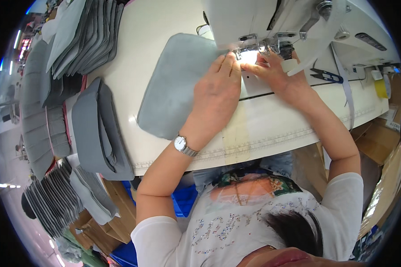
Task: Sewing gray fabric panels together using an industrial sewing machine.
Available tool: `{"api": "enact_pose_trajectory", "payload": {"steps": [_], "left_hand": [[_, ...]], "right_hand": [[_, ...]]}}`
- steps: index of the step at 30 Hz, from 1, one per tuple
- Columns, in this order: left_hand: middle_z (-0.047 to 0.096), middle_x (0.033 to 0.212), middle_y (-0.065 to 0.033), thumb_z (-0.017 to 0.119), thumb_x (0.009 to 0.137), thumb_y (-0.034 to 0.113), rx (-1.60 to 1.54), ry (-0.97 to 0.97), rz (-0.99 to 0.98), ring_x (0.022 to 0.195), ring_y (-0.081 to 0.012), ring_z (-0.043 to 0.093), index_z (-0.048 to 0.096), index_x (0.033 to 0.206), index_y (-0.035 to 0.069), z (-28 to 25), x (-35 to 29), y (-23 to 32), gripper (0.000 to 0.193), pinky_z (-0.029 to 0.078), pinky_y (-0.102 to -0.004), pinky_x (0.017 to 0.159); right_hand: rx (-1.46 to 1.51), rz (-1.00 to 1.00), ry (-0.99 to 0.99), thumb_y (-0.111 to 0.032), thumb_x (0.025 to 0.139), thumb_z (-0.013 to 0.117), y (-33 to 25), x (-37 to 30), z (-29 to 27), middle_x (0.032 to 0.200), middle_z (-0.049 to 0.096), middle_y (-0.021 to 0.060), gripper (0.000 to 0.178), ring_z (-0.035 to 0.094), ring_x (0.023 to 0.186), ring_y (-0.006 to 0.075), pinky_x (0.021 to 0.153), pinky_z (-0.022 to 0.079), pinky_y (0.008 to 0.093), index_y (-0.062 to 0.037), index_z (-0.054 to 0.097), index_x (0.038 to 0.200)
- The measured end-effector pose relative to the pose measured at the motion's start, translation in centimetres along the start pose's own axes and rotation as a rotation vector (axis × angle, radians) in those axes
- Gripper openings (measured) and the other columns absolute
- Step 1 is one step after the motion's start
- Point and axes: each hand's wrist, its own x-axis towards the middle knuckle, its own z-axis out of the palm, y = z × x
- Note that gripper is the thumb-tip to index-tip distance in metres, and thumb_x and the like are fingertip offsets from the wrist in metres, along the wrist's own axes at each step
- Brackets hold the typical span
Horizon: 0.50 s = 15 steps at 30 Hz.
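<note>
A rounded grey fabric panel lies flat on the sewing machine's white table, its right edge running toward the lit needle area. My left hand rests on that right part, fingers stretched forward and lying flat, fingertips beside the presser foot. The thumb of this hand is hidden. On the other side of the foot is my right hand, its thumb pointing left and held apart from the forefinger. Glare and machine parts hide its fingertips; anything beneath them cannot be made out.
The white sewing machine head overhangs my hands. Dark thread snips and a hanging white tape are at right. Stacked grey pieces and folded grey panels line the left. A ruler strip follows the near edge.
</note>
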Motion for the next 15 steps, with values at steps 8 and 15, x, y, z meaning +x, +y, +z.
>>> {"api": "enact_pose_trajectory", "payload": {"steps": [8, 15], "left_hand": [[0.061, 0.13, -0.0088, 0.065, 0.085, 0.011, -0.134, -0.265, 0.043, 0.117, -0.0296, 0.058, 0.062, 0.12, 0.007, -2.2, 1.2, -3.4, 0.035, 0.05, -0.0439, 0.092], [0.059, 0.13, -0.0097, 0.072, 0.081, 0.018, -0.137, -0.208, -0.011, 0.119, -0.0303, 0.055, 0.063, 0.11, 0.007, -2.4, 0.1, -0.3, 0.032, 0.054, -0.0379, 0.088]], "right_hand": [[0.035, -0.035, 0.027, -0.012, 0.08, 0.063, 1.3, -0.3, -0.1, 0.109, 0.061, 0.0192, 0.038, 0.054, 0.112, 0.0334, 0.098, 0.046, 0.0374, -0.0296, 0.074, 0.111], [0.129, 0.112, 0.181, -0.019, 0.077, 0.067, 2.2, 0.1, -0.5, 0.094, 0.062, 0.0084, 0.014, 0.059, 0.096, 0.0273, 0.096, 0.045, 0.0387, -0.0062, 0.067, 0.084]]}}
